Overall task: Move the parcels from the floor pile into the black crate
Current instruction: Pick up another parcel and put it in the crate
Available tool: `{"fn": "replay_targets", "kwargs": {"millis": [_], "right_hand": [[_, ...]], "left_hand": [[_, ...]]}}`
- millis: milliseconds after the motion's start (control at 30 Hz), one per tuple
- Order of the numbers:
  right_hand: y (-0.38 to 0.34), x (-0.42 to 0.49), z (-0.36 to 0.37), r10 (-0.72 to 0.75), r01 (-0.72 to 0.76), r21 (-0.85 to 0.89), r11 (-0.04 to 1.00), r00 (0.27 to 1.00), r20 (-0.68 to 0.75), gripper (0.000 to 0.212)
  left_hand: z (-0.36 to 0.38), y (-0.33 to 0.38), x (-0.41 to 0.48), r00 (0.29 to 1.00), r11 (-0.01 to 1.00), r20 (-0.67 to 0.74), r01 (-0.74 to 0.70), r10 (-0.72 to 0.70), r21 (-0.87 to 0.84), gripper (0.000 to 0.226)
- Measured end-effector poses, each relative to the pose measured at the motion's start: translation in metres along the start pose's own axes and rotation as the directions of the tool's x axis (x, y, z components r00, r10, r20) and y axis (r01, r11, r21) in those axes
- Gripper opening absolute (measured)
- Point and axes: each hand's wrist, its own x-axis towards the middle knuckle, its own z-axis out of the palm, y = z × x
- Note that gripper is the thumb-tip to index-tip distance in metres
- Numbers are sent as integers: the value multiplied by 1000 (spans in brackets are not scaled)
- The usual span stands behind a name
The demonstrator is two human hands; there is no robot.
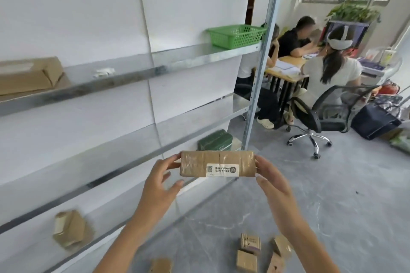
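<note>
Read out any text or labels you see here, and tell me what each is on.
White label on the held parcel: QR code and one printed line, upside down, too blurred to read.
Green box: faint lettering, unreadable.
Nothing here is legible.

Held parcel: we count one.
Floor parcels: we count five, all brown.
Brown shelf parcels: we log two, on separate shelves.
Green box: one, on a shelf.
Green basket: one.
Seated people: we tally three.
Office chair: one.
Dark bag: one.
Hands: two in our view, left hand and right hand.
</note>
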Motion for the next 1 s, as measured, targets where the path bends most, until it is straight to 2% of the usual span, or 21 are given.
{"fn": "replay_targets", "kwargs": {"millis": [100,200,367,500,567,633,700,767,833,900,1000], "right_hand": [[-46,-20,13,-126,127,-16,992,990,56,50],[-77,-44,31,-206,210,-23,978,974,98,52],[-102,-93,73,-290,290,25,957,939,183,47],[-110,-140,107,-278,267,78,961,923,265,45],[-109,-162,124,-245,235,70,969,935,257,44],[-108,-187,142,-144,123,105,987,965,220,48],[-108,-212,160,-19,-30,197,980,970,243,65],[-108,-236,176,67,-156,248,956,941,332,83],[-105,-257,188,109,-218,229,949,906,409,86],[-104,-270,190,88,-161,159,974,918,386,75],[-112,-268,171,5,-49,96,994,912,410,61]], "left_hand": [[-33,38,-21,990,997,-118,-79,78,-3,41],[-67,60,-47,980,998,-193,-44,37,-35,25],[-113,79,-105,975,956,-200,33,-94,-291,39],[-143,83,-164,948,914,-262,63,-181,-402,48],[-156,84,-195,933,886,-284,72,-223,-459,49],[-165,84,-225,906,858,-323,76,-272,-509,45],[-168,84,-252,883,823,-354,62,-309,-564,45],[-163,85,-275,875,779,-346,53,-338,-625,50],[-148,90,-297,876,779,-337,66,-344,-623,49],[-136,92,-317,887,805,-307,112,-346,-583,51],[-132,100,-339,911,831,-151,268,-383,-487,61]]}}
